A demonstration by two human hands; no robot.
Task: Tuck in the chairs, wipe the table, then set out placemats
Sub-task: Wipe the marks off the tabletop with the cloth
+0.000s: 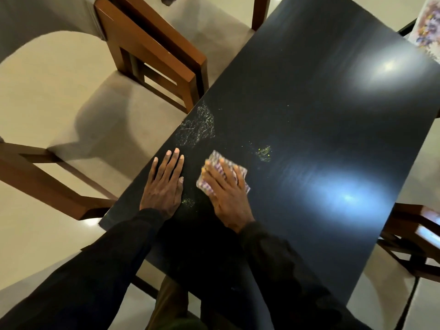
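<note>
A glossy black table (309, 110) runs from near me to the far right. Pale and yellowish crumb smears (197, 125) lie near its left edge, and a smaller patch (264, 153) lies further in. My right hand (226, 186) presses flat on a folded pink-checked cloth (239, 169) on the tabletop. My left hand (165, 182) rests flat on the table beside it, fingers straight. A brown wooden chair (152, 51) stands tucked against the left side.
Another wooden chair (47, 182) stands at the near left, and a third (414, 239) at the right edge. A floral fabric (428, 25) shows at the far right corner. Pale glossy floor (59, 91) surrounds the table.
</note>
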